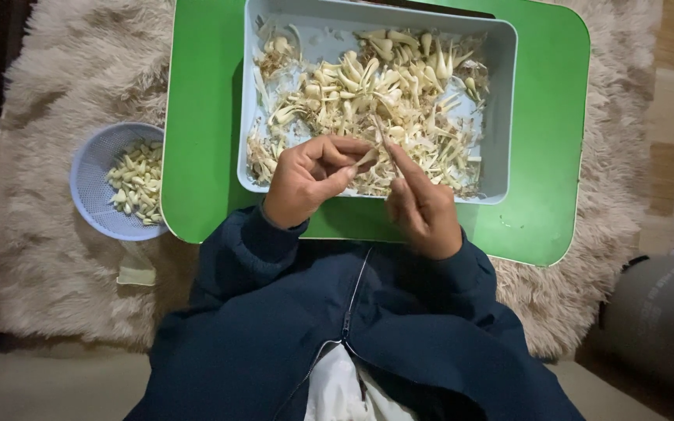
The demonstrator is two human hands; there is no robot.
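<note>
Your left hand curls shut around a small pale garlic clove, pinched between thumb and forefinger; most of the clove sits hidden behind those fingers, so only its tip shows. Your right hand is closed too, its forefinger stretched along a thin blade-like tool that meets the clove; the tool is slim and hard to make out against the heap. Both hands hover over the near edge of the pale blue rectangular plastic tray, which is filled with unpeeled cloves and papery skins in a tangled pile, single pieces hard to tell apart.

The tray rests on a bright green desk with rounded corners, its far edge cut off at the top. Just beside the desk's left edge sits a round light blue mesh basket holding peeled cloves. Under everything lies a shaggy beige rug. A dark grey cylinder is cut off at the lower right, and your dark blue zipped jacket fills the foreground.
</note>
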